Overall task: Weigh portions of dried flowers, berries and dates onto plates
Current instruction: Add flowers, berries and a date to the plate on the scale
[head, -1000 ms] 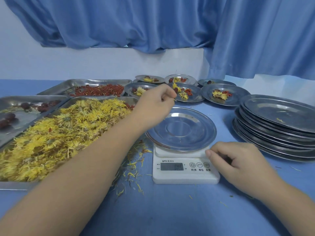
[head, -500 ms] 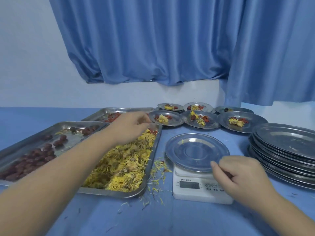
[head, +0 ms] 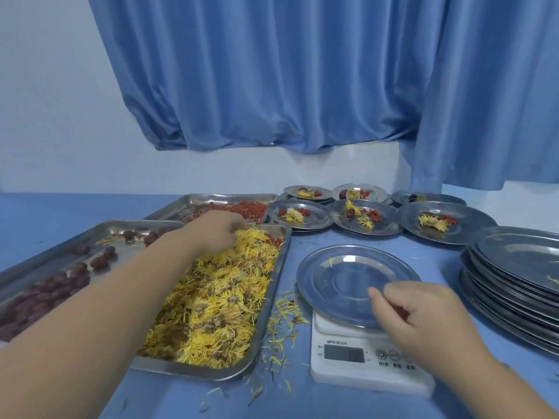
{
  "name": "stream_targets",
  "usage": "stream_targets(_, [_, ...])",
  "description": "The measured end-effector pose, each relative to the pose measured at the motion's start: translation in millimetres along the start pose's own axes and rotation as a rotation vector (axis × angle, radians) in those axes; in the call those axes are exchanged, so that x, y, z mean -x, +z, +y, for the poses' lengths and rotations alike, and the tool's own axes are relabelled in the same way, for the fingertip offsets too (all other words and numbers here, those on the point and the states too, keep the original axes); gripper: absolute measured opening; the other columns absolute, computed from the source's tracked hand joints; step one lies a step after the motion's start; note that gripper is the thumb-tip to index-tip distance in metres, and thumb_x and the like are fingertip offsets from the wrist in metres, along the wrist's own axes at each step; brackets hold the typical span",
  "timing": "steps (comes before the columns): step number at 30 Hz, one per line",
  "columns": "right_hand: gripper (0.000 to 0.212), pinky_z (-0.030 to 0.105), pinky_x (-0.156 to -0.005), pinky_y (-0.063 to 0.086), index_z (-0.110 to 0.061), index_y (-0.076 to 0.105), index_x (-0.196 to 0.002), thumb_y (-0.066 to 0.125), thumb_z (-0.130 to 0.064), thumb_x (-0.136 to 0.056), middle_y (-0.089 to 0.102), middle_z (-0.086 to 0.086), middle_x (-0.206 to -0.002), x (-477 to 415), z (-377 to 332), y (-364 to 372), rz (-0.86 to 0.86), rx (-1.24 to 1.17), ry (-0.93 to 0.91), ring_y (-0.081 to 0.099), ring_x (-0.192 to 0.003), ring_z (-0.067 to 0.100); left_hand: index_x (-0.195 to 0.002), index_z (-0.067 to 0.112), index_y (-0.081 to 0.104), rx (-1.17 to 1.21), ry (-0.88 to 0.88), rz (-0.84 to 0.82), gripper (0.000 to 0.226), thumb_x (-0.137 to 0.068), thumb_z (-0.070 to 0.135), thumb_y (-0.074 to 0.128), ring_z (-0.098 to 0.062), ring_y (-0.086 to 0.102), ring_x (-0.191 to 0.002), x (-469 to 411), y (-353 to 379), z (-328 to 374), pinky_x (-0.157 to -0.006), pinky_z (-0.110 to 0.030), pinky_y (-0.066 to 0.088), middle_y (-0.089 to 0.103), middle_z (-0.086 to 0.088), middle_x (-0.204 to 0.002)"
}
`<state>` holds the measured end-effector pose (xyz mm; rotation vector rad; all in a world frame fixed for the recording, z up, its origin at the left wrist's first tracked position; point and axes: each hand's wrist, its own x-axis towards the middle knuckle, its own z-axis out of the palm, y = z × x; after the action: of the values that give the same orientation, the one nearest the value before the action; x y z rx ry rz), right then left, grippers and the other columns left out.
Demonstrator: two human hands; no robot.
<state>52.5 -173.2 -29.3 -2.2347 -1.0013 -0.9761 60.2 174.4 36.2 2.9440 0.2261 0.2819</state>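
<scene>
Left hand point(head: 217, 234) pinches flowers point(head: 217, 297) left of the scale point(head: 348, 370); a light tuft is best. Right hand point(head: 423, 316) curled, contents unclear.

The bare left arm point(head: 106, 313) reaches toward eleven o'clock, its left hand point(head: 214, 234) palm down, fingers curled downward. The right hand point(head: 423, 322), at four o'clock, is knuckles-up, fingers curled inward, thumb pointing to ten o'clock.

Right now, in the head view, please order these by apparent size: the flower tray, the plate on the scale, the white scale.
1. flower tray
2. plate on the scale
3. white scale; partly hidden by plate and right hand, so less sure.
</scene>
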Motion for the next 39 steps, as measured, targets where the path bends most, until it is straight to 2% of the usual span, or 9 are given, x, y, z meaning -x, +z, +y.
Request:
stream_targets(5, [0.044, 0.028, -0.04, 0.032, -0.021, 0.019, -0.053, 0.043, -0.038, -0.087, 0.018, -0.006, -0.046, -4.2, 2.2, 2.6, -0.005, 0.003, 0.007, 0.028, -0.04, 0.011, -0.143, 0.03, 0.045, -0.107, -0.015, -0.215, 0.062, -0.089, 0.0, 0.051, -0.024, 0.039, -0.139, -28.3, 6.2, 4.8, -0.112, -0.043, 0.036, 0.038, -0.004, -0.155])
stream_targets(8, [0.044, 0.026, -0.04, 0.033, -0.021, 0.019, -0.054, 0.043, -0.038, -0.087, 0.016, -0.006, -0.046, -4.9, 2.4, 3.7, -0.022, 0.001, 0.001, 0.027, -0.04, 0.011, -0.141, 0.028, 0.048, -0.138, -0.031, -0.325, 0.058, -0.089, 0.004, 0.053, -0.024, 0.043, -0.135, -33.8, 8.9, 1.4, -0.109, -0.043, 0.039, 0.041, -0.006, -0.152])
stream_targets(15, [0.045, 0.027, -0.04, 0.03, -0.025, 0.014, -0.054, 0.042, -0.04, -0.087, 0.016, -0.005, -0.046, -4.9, 1.9, 3.1, -0.018, -0.021, 0.024, 0.02, -0.043, 0.009, -0.117, 0.026, 0.065, -0.104, -0.022, -0.202, 0.033, -0.085, 0.021, 0.07, -0.003, 0.055, -0.08, -27.2, -3.6, -9.2, -0.075, -0.024, 0.048, 0.061, 0.007, -0.105])
stream_targets(20, [0.046, 0.027, -0.04, 0.03, -0.025, 0.014, -0.054, 0.043, -0.039, -0.086, 0.016, -0.006, -0.045, -4.2, 1.7, 0.3, -0.019, -0.034, 0.034, 0.021, -0.042, 0.01, -0.096, 0.029, 0.069, 0.119, -0.047, -0.031, 0.01, -0.088, 0.027, 0.063, -0.01, 0.057, -0.073, -10.8, -34.0, -9.1, -0.068, -0.03, 0.046, 0.064, 0.007, -0.087])
stream_targets(22, [0.046, 0.031, -0.042, 0.03, -0.025, 0.014, -0.054, 0.042, -0.04, -0.086, 0.016, -0.006, -0.045, -3.8, -0.5, -1.1, -0.013, -0.042, 0.043, 0.021, -0.042, 0.009, -0.099, 0.026, 0.07, 0.247, -0.042, -0.01, 0.013, -0.093, 0.024, 0.058, -0.012, 0.058, -0.065, -0.3, -43.3, -7.3, -0.066, -0.031, 0.049, 0.065, 0.007, -0.079])
stream_targets(25, [0.046, 0.03, -0.043, 0.028, -0.025, 0.014, -0.054, 0.043, -0.04, -0.086, 0.016, -0.006, -0.044, -3.1, -3.4, -2.2, -0.011, -0.061, 0.048, 0.021, -0.043, 0.008, -0.101, 0.026, 0.07, 0.353, -0.044, -0.004, 0.018, -0.099, 0.032, 0.053, -0.015, 0.064, -0.077, 16.1, -47.9, -3.3, -0.076, -0.033, 0.055, 0.067, 0.004, -0.088])
stream_targets(29, [0.049, 0.029, -0.044, 0.027, -0.023, 0.016, -0.053, 0.052, -0.032, -0.085, 0.018, -0.006, -0.044, -2.2, -4.1, -2.2, -0.037, -0.071, 0.06, 0.022, -0.043, 0.01, -0.072, 0.028, 0.064, 0.492, -0.086, -0.075, 0.028, -0.097, 0.036, 0.056, -0.012, 0.057, -0.061, 32.8, -43.0, -3.3, -0.082, -0.04, 0.059, 0.053, 0.0, -0.07])
stream_targets(35, [0.053, 0.028, -0.043, 0.028, -0.021, 0.018, -0.052, 0.057, -0.028, -0.087, 0.019, -0.005, -0.043, -2.3, -3.5, -1.2, -0.05, -0.092, 0.069, 0.024, -0.042, 0.012, -0.067, 0.025, 0.046, 0.478, -0.093, -0.191, 0.037, -0.091, 0.051, 0.056, -0.005, 0.045, -0.044, 40.4, -31.1, -15.7, -0.067, -0.028, 0.055, 0.041, 0.004, -0.06])
stream_targets(39, [0.054, 0.033, -0.044, 0.034, -0.019, 0.021, -0.051, 0.057, -0.03, -0.089, 0.024, -0.002, -0.043, -1.5, -1.8, -0.4, -0.065, -0.1, 0.089, 0.031, -0.041, 0.018, -0.078, 0.018, 0.062, 0.37, -0.102, -0.239, 0.03, -0.089, 0.045, 0.064, -0.01, 0.054, -0.057, 38.8, -24.5, -23.9, -0.064, -0.027, 0.053, 0.059, 0.001, -0.068])
